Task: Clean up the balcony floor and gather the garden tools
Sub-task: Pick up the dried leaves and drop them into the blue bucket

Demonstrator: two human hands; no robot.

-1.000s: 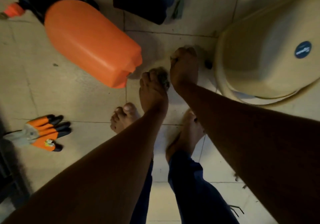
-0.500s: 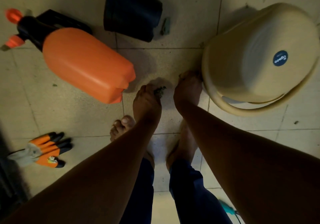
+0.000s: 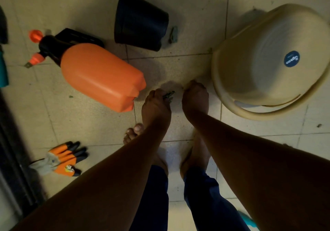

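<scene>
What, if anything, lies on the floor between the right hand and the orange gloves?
Quite a lot: the right hand is by the beige basin, while the orange gloves lie far left. The left hand, holding debris, its forearm and a bare foot lie between.

Pale beige tiled floor (image 3: 92, 123) w/ thin dark grout lines, specks of dirt scattered esp. top right. Dim, warm light; soft shadows. Brighter glare patch on tile (image 3: 174, 156) near centre-bottom. Dark frame or track (image 3: 12, 150) along left edge.
</scene>
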